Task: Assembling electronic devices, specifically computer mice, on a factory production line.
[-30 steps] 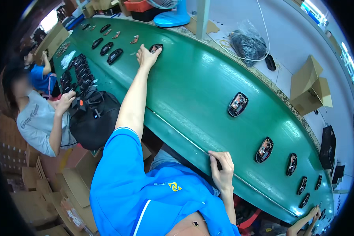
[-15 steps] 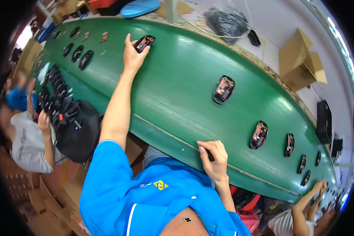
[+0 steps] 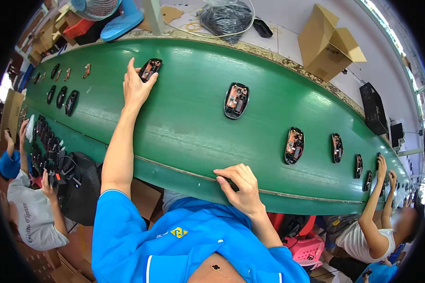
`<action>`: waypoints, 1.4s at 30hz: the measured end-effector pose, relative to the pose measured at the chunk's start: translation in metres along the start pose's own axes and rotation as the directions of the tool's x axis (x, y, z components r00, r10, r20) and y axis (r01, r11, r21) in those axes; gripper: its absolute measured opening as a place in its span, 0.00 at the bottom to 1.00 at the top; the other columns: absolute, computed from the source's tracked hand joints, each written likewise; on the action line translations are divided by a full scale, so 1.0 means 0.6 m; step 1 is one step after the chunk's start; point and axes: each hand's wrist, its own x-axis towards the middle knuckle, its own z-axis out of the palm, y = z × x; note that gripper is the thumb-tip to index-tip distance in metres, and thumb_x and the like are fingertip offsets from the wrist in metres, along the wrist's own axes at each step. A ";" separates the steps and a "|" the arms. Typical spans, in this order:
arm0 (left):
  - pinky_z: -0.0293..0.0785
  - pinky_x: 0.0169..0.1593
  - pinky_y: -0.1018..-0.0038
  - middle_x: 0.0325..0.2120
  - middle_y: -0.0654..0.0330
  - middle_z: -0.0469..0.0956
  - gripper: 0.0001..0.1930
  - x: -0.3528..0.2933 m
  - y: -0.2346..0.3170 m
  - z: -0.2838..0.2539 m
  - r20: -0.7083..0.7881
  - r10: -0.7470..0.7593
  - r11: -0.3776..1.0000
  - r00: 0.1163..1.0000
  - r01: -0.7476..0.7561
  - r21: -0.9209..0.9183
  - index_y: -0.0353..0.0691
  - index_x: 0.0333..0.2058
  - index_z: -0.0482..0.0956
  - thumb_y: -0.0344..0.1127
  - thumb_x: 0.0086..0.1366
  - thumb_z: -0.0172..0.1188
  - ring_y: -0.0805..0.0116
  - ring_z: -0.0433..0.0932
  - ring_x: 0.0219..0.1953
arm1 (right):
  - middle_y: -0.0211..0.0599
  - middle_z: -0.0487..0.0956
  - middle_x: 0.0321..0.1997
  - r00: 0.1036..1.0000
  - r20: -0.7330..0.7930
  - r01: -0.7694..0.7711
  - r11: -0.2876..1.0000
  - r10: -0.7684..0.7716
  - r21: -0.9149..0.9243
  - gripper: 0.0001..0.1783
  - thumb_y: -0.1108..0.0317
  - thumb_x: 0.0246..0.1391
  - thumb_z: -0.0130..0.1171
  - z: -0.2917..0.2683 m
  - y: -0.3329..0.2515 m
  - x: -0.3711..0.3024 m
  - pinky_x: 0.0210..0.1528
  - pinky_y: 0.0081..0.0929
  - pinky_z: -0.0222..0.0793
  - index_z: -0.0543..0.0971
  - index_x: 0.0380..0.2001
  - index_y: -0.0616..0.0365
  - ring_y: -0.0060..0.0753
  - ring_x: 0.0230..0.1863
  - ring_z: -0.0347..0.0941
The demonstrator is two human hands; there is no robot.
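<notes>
Resting on the green conveyor belt [image 3: 189, 132] is an open computer mouse [image 3: 150, 70], its top off and a copper-coloured circuit board bare inside a black shell. My left hand [image 3: 136, 88] reaches out to the far side and grips this mouse between thumb and fingers. My right hand [image 3: 241, 188] hovers at the belt's near edge, loosely curled, thumb and forefinger slightly apart, with nothing visible between them. Nearest to it on the belt are a second open mouse [image 3: 236, 100] and a third open mouse [image 3: 294, 145].
More open mice [image 3: 336, 147] trail off right, where a co-worker's hands [image 3: 381, 165] reach onto the belt. Black shells [image 3: 71, 102] and loose circuit boards [image 3: 87, 70] lie at the left. Beyond the far edge stand a cardboard box [image 3: 326, 52], a fan base [image 3: 123, 23] and a plastic bag [image 3: 225, 20].
The whole view has shifted, moving belt and mice leftward in the picture. My left hand stays on its mouse; my right remains at the near edge. The right-hand co-worker's arms now extend onto the belt.
</notes>
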 end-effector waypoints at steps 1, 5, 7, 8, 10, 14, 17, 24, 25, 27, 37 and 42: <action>0.71 0.53 0.60 0.48 0.48 0.76 0.47 -0.001 0.002 -0.002 -0.042 0.021 0.999 0.999 -0.019 0.041 0.36 0.67 0.55 0.51 0.56 0.70 0.52 0.76 0.48 | 0.29 0.79 0.34 1.000 0.006 0.014 1.000 -0.014 0.009 0.10 0.75 0.51 0.64 0.000 0.001 0.001 0.38 0.24 0.63 0.83 0.39 0.56 0.29 0.32 0.70; 0.71 0.54 0.61 0.49 0.49 0.76 0.41 0.004 0.009 -0.004 -0.191 0.163 0.983 0.968 -0.142 0.117 0.35 0.64 0.61 0.49 0.59 0.68 0.54 0.75 0.48 | 0.29 0.79 0.33 1.000 -0.021 0.005 1.000 -0.005 0.007 0.09 0.74 0.52 0.64 0.002 -0.003 0.000 0.38 0.24 0.63 0.83 0.39 0.55 0.29 0.32 0.70; 0.72 0.53 0.63 0.49 0.50 0.75 0.36 -0.005 0.040 -0.012 -0.223 0.227 0.974 0.948 -0.219 0.059 0.35 0.63 0.64 0.47 0.61 0.67 0.56 0.75 0.47 | 0.30 0.80 0.33 1.000 -0.010 -0.023 0.995 0.025 0.099 0.10 0.76 0.51 0.64 0.003 -0.003 0.003 0.39 0.24 0.65 0.83 0.39 0.56 0.30 0.32 0.70; 0.72 0.52 0.67 0.47 0.52 0.76 0.29 -0.019 0.071 -0.019 -0.204 0.187 0.955 0.961 -0.227 -0.192 0.34 0.60 0.68 0.42 0.65 0.64 0.60 0.76 0.45 | 0.30 0.80 0.33 0.999 -0.003 -0.034 0.989 0.035 0.145 0.11 0.77 0.51 0.64 0.003 0.000 0.009 0.39 0.24 0.65 0.83 0.39 0.57 0.30 0.32 0.71; 0.73 0.49 0.74 0.42 0.56 0.78 0.17 -0.051 0.141 -0.022 -0.063 0.185 0.809 0.981 -0.188 -0.557 0.34 0.54 0.73 0.34 0.70 0.57 0.67 0.76 0.39 | 0.31 0.79 0.32 1.000 0.012 -0.019 0.987 0.017 0.158 0.11 0.78 0.51 0.63 -0.007 -0.001 0.020 0.39 0.25 0.67 0.83 0.39 0.57 0.31 0.31 0.71; 0.73 0.40 0.80 0.31 0.62 0.77 0.08 -0.159 0.245 -0.008 0.414 0.371 0.600 0.832 0.126 -0.790 0.35 0.46 0.77 0.28 0.72 0.51 0.75 0.74 0.30 | 0.31 0.77 0.31 0.990 0.027 0.135 0.990 -0.136 0.048 0.10 0.78 0.52 0.62 -0.019 0.010 0.060 0.37 0.27 0.67 0.82 0.39 0.57 0.31 0.30 0.70; 0.70 0.33 0.82 0.29 0.63 0.74 0.07 -0.215 0.271 0.006 0.539 0.442 0.545 0.717 0.262 -0.796 0.36 0.43 0.76 0.29 0.73 0.50 0.78 0.71 0.26 | 0.32 0.77 0.31 0.992 -0.034 0.120 0.993 -0.119 0.020 0.08 0.77 0.53 0.62 -0.008 0.040 0.078 0.35 0.28 0.67 0.81 0.37 0.57 0.32 0.29 0.69; 0.62 0.26 0.84 0.26 0.66 0.71 0.05 -0.220 0.243 -0.001 0.550 0.362 0.663 0.752 0.207 -0.719 0.39 0.42 0.72 0.31 0.75 0.47 0.81 0.64 0.22 | 0.32 0.76 0.27 0.971 -0.179 0.172 0.984 -0.162 0.045 0.03 0.74 0.54 0.63 -0.001 0.050 0.074 0.31 0.29 0.66 0.79 0.33 0.57 0.35 0.25 0.67; 0.62 0.26 0.84 0.26 0.66 0.71 0.05 -0.216 0.240 -0.001 0.550 0.371 0.659 0.748 0.206 -0.724 0.39 0.42 0.72 0.31 0.75 0.47 0.81 0.64 0.22 | 0.32 0.76 0.27 0.970 -0.183 0.169 0.985 -0.160 0.036 0.03 0.74 0.54 0.63 -0.002 0.052 0.076 0.31 0.29 0.66 0.79 0.33 0.57 0.35 0.25 0.67; 0.61 0.26 0.84 0.26 0.67 0.70 0.06 -0.208 0.234 -0.001 0.516 0.363 0.694 0.776 0.144 -0.705 0.40 0.42 0.72 0.31 0.75 0.47 0.81 0.63 0.22 | 0.32 0.75 0.25 0.968 -0.192 0.171 0.985 -0.162 0.032 0.03 0.71 0.55 0.62 -0.004 0.056 0.078 0.31 0.29 0.65 0.77 0.30 0.56 0.35 0.24 0.67; 0.58 0.25 0.83 0.23 0.69 0.67 0.07 -0.191 0.224 0.002 0.427 0.388 0.720 0.817 0.020 -0.693 0.42 0.42 0.72 0.34 0.76 0.46 0.81 0.61 0.22 | 0.33 0.70 0.16 0.938 -0.259 0.228 0.973 -0.232 -0.048 0.16 0.70 0.57 0.63 0.001 0.078 0.093 0.23 0.31 0.60 0.71 0.17 0.57 0.35 0.17 0.61; 0.65 0.28 0.72 0.24 0.63 0.72 0.08 -0.182 0.207 0.004 0.300 0.451 0.756 0.840 -0.181 -0.629 0.40 0.42 0.74 0.37 0.73 0.50 0.70 0.67 0.23 | 0.32 0.70 0.14 0.944 -0.263 0.213 0.977 -0.199 0.026 0.17 0.75 0.55 0.62 0.014 0.086 0.099 0.20 0.30 0.57 0.71 0.14 0.59 0.31 0.14 0.59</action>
